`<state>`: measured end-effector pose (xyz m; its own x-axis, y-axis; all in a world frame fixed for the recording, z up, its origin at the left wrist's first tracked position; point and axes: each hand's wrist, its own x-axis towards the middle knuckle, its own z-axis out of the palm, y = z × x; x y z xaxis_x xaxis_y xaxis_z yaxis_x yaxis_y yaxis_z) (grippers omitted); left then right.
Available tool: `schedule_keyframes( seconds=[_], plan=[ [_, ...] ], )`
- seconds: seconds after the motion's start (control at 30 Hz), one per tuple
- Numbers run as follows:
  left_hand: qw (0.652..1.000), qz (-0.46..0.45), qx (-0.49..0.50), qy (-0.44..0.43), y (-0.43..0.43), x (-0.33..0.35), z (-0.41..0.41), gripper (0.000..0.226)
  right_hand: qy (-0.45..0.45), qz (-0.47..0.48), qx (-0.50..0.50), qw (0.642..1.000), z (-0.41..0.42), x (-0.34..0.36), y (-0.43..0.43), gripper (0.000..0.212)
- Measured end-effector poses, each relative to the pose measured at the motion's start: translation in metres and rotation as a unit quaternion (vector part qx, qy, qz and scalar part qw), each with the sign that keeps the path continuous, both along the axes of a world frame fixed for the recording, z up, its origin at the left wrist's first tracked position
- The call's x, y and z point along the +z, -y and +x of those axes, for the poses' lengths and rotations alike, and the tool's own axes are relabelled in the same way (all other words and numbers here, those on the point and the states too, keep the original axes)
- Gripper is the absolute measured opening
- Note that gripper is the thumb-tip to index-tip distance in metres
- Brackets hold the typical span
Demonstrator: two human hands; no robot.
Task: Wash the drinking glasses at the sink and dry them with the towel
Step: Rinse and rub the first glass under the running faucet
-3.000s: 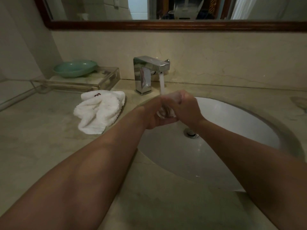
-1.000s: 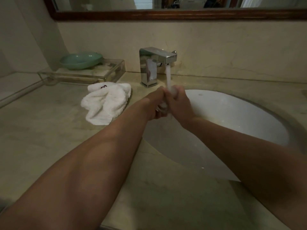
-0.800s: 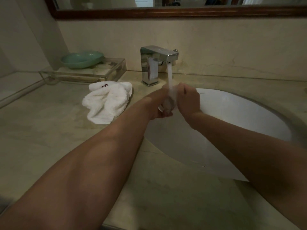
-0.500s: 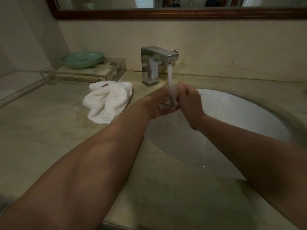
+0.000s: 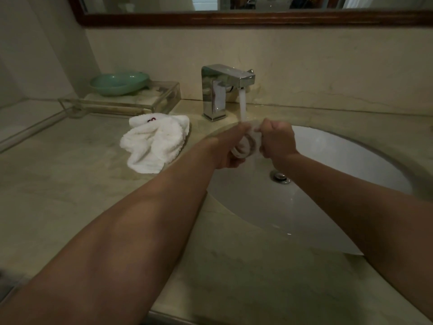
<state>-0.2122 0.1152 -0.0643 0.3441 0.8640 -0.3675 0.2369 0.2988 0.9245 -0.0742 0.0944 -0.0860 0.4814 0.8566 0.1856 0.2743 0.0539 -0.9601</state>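
Drinking glass [image 5: 246, 145] sits tilted between both hands, its round base turned toward the camera, above the sink [image 5: 339, 165] near the bowl's ten o'clock edge. Water [image 5: 242, 103] runs from the chrome tap [image 5: 221, 90], which stands at eleven o'clock from the glass, and falls onto the glass's upper end, where it meets the fingers.

The left hand [image 5: 228, 150] has its grip wrapped round the glass from the nine o'clock side, fingers curled under it. The right hand [image 5: 277, 141] is curled into a fist at three o'clock, knuckles up, with its grip closed on the far end of the glass. I cannot tell whether its fingers reach inside.

A metal drain [image 5: 280, 177] shows in the bowl at five o'clock from the hands. The white towel [image 5: 154, 143] lies crumpled on the stone bench [image 5: 70, 195] at nine o'clock from the glass, apart from it. Beyond the towel, at eleven o'clock, a green dish [image 5: 119, 83] rests on a clear tray [image 5: 140, 102] against the wall. A dark wooden mirror frame [image 5: 234, 18] runs across the top.
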Motion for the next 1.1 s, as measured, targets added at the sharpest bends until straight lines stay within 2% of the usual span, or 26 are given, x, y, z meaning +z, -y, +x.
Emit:
schedule_keyframes(
  seconds=[0.1,0.2,0.3,0.37,0.43,0.53,0.63,0.73,0.83,0.9,0.97,1.1],
  plan=[
    [0.999,0.019,-0.003,-0.025,-0.004,-0.004,-0.001,0.035,0.039,-0.001,0.046,0.998,0.000,-0.009,0.001,0.039],
    [1.000,-0.003,-0.012,-0.010,-0.002,0.000,-0.001,0.033,0.046,0.006,0.161,0.986,-0.010,-0.017,0.005,0.057],
    [0.998,-0.049,0.002,0.030,-0.001,0.004,-0.003,0.032,0.056,0.043,0.182,0.981,-0.013,-0.013,0.005,0.045],
    [0.993,-0.090,-0.008,0.070,0.002,0.006,-0.004,0.031,0.041,0.030,0.153,0.987,-0.008,-0.010,0.000,0.039],
    [0.990,-0.106,-0.030,0.084,0.004,0.008,-0.003,0.039,-0.002,0.007,0.098,0.995,0.000,-0.007,-0.006,0.034],
    [0.996,-0.084,-0.029,0.019,0.007,0.010,-0.001,0.062,-0.011,0.007,0.027,1.000,0.005,-0.001,-0.007,0.039],
    [0.997,-0.054,-0.039,-0.024,0.005,0.008,0.000,0.060,0.003,0.032,0.009,0.999,0.006,-0.001,0.000,0.042],
    [0.997,-0.063,-0.032,0.029,0.005,0.010,-0.003,0.047,0.028,0.049,0.095,0.994,-0.001,-0.005,0.007,0.039],
    [0.996,-0.071,-0.007,0.061,0.006,0.012,-0.004,0.035,0.000,0.072,0.224,0.972,-0.012,-0.005,0.011,0.045],
    [0.996,-0.070,-0.006,0.047,0.006,0.012,-0.004,0.033,0.005,0.078,0.193,0.978,-0.014,-0.005,0.009,0.042],
    [0.996,-0.074,-0.038,0.039,0.006,0.010,-0.004,0.035,0.015,0.061,0.104,0.993,-0.010,-0.008,0.003,0.040],
    [0.995,-0.080,-0.033,0.053,0.003,0.006,-0.002,0.053,-0.020,0.032,0.020,0.999,0.002,-0.004,-0.005,0.040]
  ],
)
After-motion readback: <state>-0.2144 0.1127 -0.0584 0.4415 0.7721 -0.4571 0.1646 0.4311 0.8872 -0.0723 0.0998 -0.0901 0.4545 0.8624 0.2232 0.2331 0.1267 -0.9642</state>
